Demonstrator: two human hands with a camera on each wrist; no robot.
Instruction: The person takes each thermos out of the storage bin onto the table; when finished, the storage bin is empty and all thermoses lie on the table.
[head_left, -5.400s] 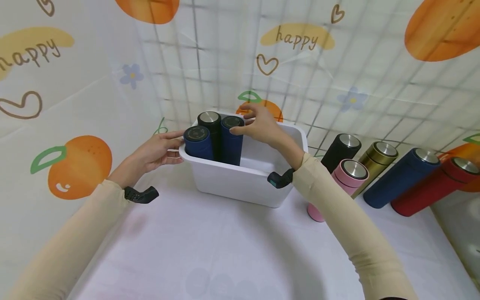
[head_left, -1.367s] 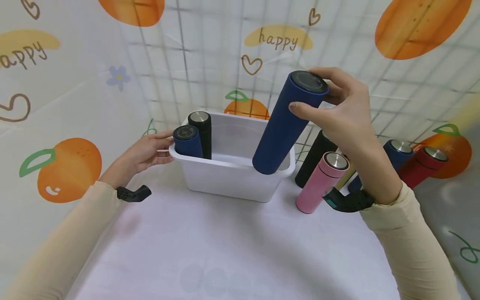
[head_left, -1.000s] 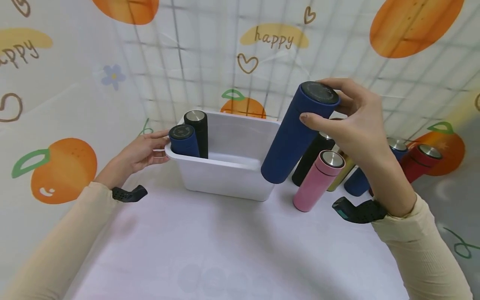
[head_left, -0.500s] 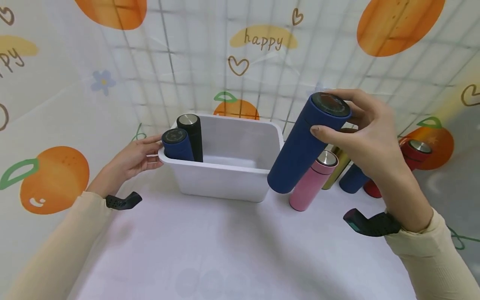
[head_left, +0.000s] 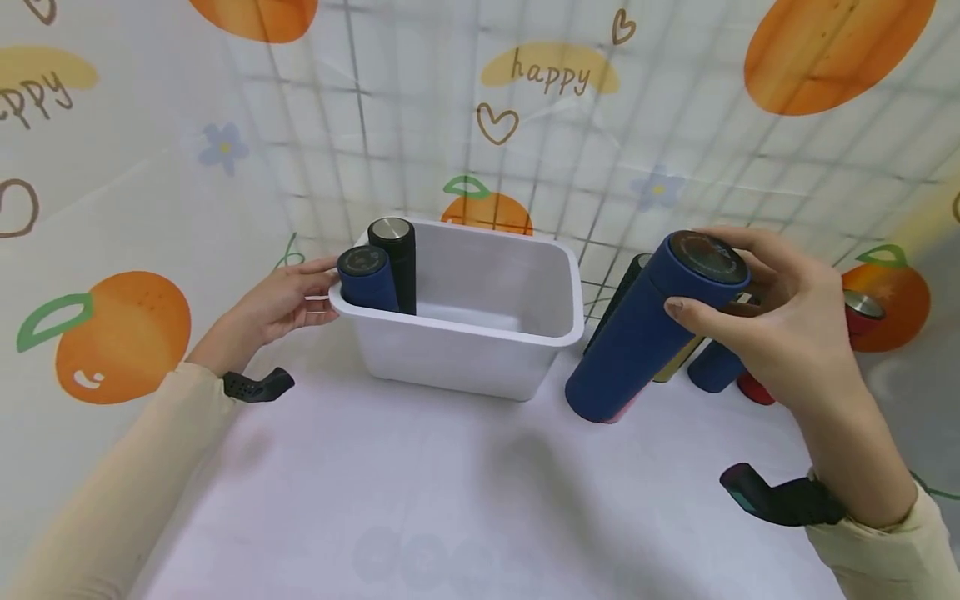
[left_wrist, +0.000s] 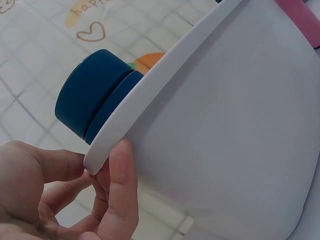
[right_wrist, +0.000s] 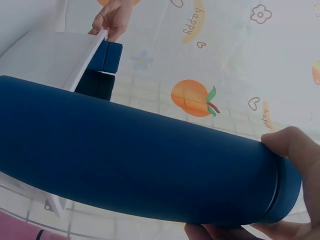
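Note:
My left hand [head_left: 281, 308] holds the left end of the white plastic tub [head_left: 457, 354] at its rim; in the left wrist view its fingertips [left_wrist: 121, 155] press the outer wall just under that rim. A blue vacuum flask [head_left: 366, 279] and a black flask [head_left: 401, 262] stand inside the tub's left end. Right of the tub, my right hand [head_left: 802, 325] grips another blue flask [head_left: 645, 325] near its dark-topped lid, thumb in front and fingers behind. Its base is low over the table; contact cannot be told. It hides nearly all of a pink flask [head_left: 625, 411].
Behind the held flask stand a black flask [head_left: 621, 287], a gold flask [head_left: 677, 362], a blue flask [head_left: 716, 369] and a red flask [head_left: 862, 315], partly hidden. A white cloth [head_left: 360, 483] covers the table. A wire grid with printed sheeting [head_left: 420, 125] rises behind.
The second blue flask has left the tub in my right hand, moving right and then down in front of the pink flask. My left hand keeps its place at the rim.

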